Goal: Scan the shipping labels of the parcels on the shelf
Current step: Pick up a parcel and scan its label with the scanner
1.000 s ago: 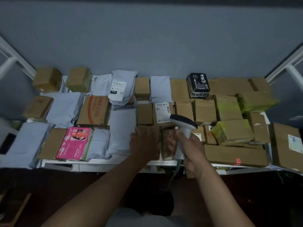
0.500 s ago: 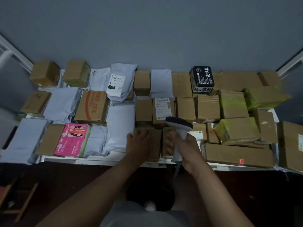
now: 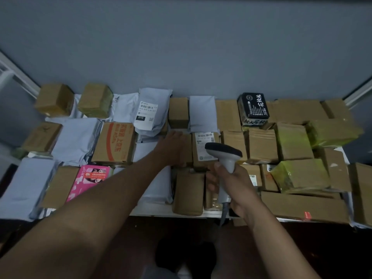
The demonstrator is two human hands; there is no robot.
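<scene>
Many parcels cover the white shelf [image 3: 161, 212]: brown boxes and grey mailer bags. My left hand [image 3: 170, 150] reaches forward over a small brown box [image 3: 188, 147] in the middle row, with the fingers bent at its far edge. Just right of it stands a brown box with a white barcode label [image 3: 205, 137]. My right hand [image 3: 238, 188] grips the handle of a grey-and-white barcode scanner [image 3: 223, 153], whose head hovers over the labelled box. A grey mailer with a shipping label [image 3: 148, 113] lies in the back row.
A pink box [image 3: 88, 181] and a red-printed carton [image 3: 115, 142] lie at the left. A black packet [image 3: 253, 107] sits at the back, with yellow-taped boxes [image 3: 300, 174] at the right. A grey wall rises behind, and the floor below the shelf edge is dark.
My left hand has left the front-row box and reached forward to the small box in the middle row. The scanner in my right hand has moved forward over the labelled box.
</scene>
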